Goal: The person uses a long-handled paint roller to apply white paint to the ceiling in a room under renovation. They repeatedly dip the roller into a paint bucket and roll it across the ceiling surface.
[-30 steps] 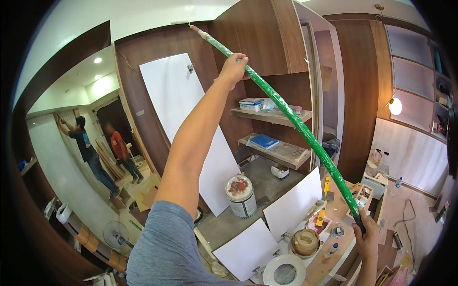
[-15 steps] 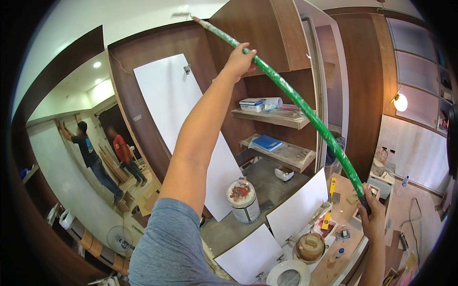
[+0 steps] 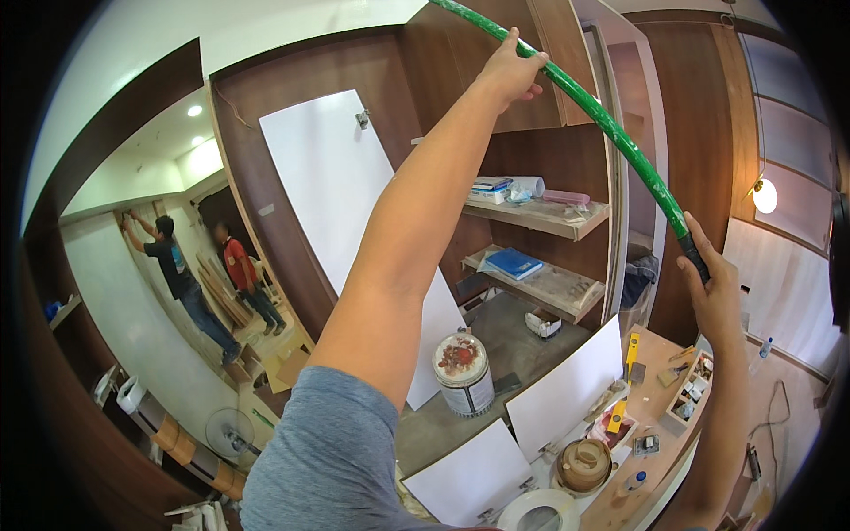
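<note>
A long green paint roller pole point(image 3: 630, 149), speckled with white, slants from the upper edge down to the right. Its far end runs out of the picture, so the roller head is hidden. My left hand point(image 3: 515, 73) is closed round the pole partway along, with the arm stretched up in front of me. Lower down on the right, my right hand point(image 3: 715, 285) grips the black bottom end point(image 3: 693, 257). Behind the pole are brown overhead cabinets point(image 3: 496, 84), and a white wall band point(image 3: 292, 31) runs above the panelling.
Beneath my arms, a grey counter holds a paint-crusted can point(image 3: 463, 376) and loose white panels point(image 3: 567, 380). A yellow spirit level point(image 3: 632, 356), brown tape roll point(image 3: 584, 465) and bottle point(image 3: 636, 480) lie on the right. Shelves point(image 3: 540, 288) jut out behind. Two people point(image 3: 181, 274) stand far left.
Both hands have moved up and to the right with the pole. The roller head, seen against the white wall before, has passed out of the picture at the top.
</note>
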`<state>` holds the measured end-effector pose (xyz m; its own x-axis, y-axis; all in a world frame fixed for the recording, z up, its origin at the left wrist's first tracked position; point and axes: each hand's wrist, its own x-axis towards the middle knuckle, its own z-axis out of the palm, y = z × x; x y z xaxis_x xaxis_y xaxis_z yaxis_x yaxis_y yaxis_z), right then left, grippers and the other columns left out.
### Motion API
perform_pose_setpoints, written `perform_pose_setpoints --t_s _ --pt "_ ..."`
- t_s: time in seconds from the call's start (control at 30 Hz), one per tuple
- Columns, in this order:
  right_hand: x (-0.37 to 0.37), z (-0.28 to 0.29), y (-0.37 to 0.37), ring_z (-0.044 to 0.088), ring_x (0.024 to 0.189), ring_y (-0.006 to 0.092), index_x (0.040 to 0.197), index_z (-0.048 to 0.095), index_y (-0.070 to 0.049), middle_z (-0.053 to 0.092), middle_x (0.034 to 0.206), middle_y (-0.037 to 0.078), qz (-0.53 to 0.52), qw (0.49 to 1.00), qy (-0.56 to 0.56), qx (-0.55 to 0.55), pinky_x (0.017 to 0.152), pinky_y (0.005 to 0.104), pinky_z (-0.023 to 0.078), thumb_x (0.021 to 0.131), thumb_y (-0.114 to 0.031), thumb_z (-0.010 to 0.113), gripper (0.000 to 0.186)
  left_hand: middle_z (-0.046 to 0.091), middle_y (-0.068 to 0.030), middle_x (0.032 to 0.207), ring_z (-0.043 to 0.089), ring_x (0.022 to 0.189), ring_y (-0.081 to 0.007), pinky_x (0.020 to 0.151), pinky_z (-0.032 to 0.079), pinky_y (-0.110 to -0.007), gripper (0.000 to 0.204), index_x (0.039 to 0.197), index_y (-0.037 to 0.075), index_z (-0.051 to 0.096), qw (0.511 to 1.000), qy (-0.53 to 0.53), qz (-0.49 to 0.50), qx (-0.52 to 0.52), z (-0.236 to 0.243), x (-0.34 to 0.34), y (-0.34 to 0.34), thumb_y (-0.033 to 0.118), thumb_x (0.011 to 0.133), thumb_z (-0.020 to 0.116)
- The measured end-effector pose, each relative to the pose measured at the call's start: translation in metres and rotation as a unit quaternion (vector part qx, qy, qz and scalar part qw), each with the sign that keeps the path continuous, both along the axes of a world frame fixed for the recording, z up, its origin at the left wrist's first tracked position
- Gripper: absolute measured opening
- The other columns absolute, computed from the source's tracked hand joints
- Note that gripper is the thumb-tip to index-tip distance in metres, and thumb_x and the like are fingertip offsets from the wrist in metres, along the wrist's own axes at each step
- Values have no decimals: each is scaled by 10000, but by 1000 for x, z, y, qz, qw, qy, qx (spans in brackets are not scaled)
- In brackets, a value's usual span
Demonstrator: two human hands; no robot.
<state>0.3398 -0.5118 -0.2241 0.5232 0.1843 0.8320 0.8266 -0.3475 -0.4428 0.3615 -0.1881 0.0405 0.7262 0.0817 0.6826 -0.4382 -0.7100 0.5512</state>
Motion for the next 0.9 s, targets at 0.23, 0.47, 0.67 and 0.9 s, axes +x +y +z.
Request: perform_pose_setpoints --t_s 0.23,0.47,0.67,0.9 --pt "-2 -30 -45 674 1061 291 1515 524 -114 711 1189 204 -56 991 105 -67 996 378 479 902 12 669 642 615 -142 1292 697 771 -218 714 595 -354 703 1630 136 287 999 -22 46 -15 -6 17 0 324 1026 595" --pt "2 -100 -117 653 1111 282 1505 518 -49 676 1298 203 -57 993 72 -76 1021 355 456 881 39 633 641 599 -124 1168 689 825 -216 689 614 -368 666 1621 105 286 988 -34 -52 -144 -25 53 27 200 1034 587" --pt "-8 -126 -150 628 1248 334 1471 533 3 659 1343 224 -69 985 123 -102 1100 382 427 866 53 597 611 555 -129 1159 686 896 -215 773 655 -392 690 1593 24 273 970 -30 -138 -200 -57 58 29 89 1009 634" --pt "-9 -139 -157 642 1190 327 1448 559 -2 671 1284 234 -81 980 147 -106 1067 376 447 868 50 602 584 588 -105 1063 697 874 -209 773 635 -376 686 1585 12 281 974 -8 -120 -193 -74 55 21 88 1008 645"
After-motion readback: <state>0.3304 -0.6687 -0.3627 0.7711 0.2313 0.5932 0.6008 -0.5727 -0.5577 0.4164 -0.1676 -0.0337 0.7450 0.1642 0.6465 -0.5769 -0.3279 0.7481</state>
